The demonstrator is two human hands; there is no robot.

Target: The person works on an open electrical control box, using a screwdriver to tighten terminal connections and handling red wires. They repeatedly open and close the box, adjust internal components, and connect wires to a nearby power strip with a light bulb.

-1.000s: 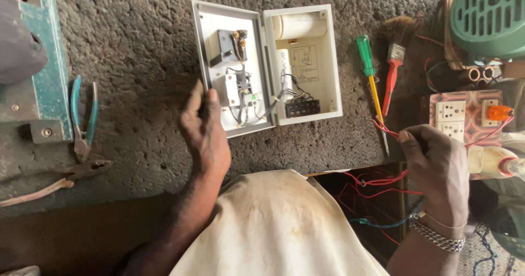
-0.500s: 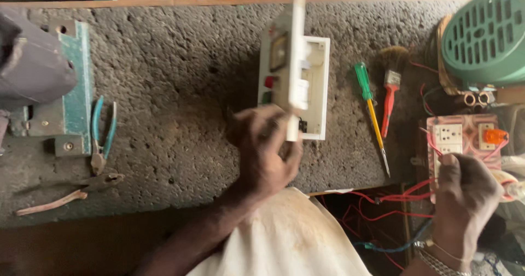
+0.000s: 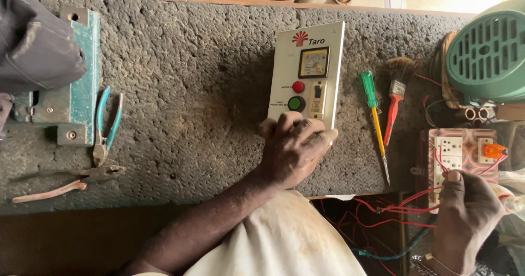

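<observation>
Head view, left hand (image 3: pixel 295 150) on white control box (image 3: pixel 307 74), upright, long axis away.

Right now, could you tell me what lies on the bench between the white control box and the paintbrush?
In the head view, a green-handled screwdriver lies between the white control box and the red-handled paintbrush, touching neither.
</observation>
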